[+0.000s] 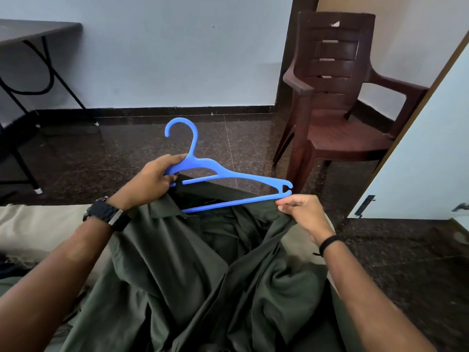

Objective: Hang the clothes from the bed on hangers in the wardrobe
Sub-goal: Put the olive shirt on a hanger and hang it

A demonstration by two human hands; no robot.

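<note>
Left hand (152, 177) grips the hanger (228, 177) by its neck; right hand (302, 214) pinches the shirt (203, 275) (draped over the bed (38, 229)) against the bar; chair (337, 97) beyond

- A dark brown plastic armchair (337, 97) stands on the floor at the right, in the corner by a dark door frame (291, 54).
- A dark folding table (33, 30) on black metal legs stands at the left, against the pale blue wall (165, 52).
- The floor (142, 146) is dark, speckled polished stone with a black skirting along the wall.
</note>
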